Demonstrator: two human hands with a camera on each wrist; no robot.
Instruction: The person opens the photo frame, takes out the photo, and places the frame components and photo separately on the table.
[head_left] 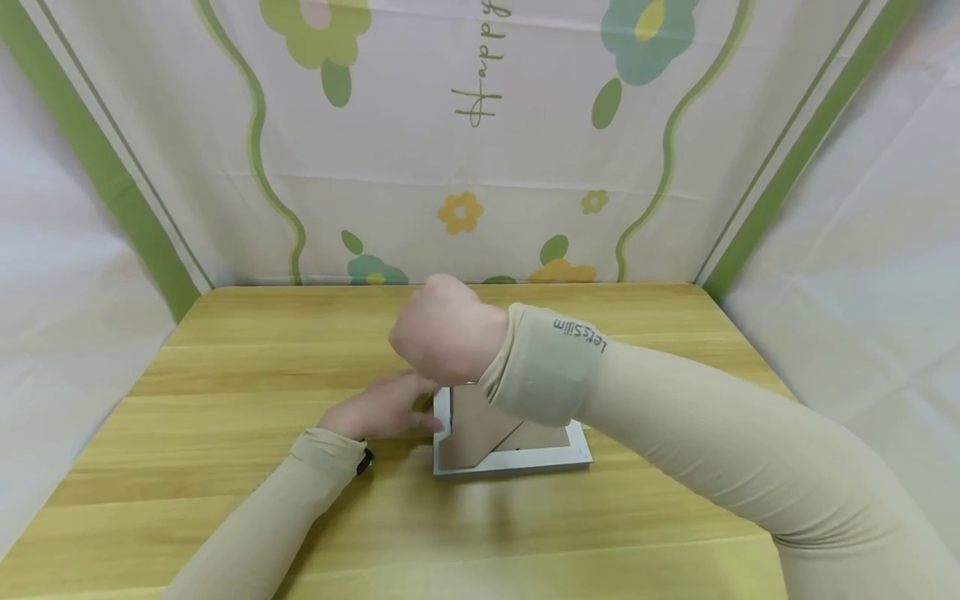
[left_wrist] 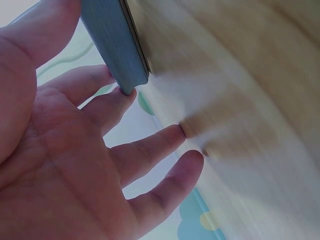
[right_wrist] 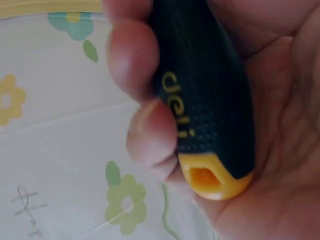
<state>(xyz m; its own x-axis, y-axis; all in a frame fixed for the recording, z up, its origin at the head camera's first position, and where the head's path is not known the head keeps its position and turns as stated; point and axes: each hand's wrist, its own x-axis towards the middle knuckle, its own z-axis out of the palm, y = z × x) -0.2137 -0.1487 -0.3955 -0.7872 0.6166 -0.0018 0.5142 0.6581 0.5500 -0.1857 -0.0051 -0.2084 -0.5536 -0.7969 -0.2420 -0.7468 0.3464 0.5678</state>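
A picture frame [head_left: 534,458] with a pale border and brown backing board lies back side up on the wooden table. My left hand [head_left: 386,406] grips its left edge, thumb on the border. In the left wrist view, two fingertips touch the corner of the frame [left_wrist: 120,55], while the other two fingers reach down to the tabletop. Above the frame's far part, my right hand [head_left: 448,329] is curled round a screwdriver [right_wrist: 205,95] with a dark handle and yellow end. The screwdriver's shaft and tip are hidden in every view.
The light wooden table [head_left: 247,367] runs back to a white cloth [head_left: 480,158] printed with flowers. White cloth also hangs at both sides. The right forearm [head_left: 697,425] crosses over the right part of the frame.
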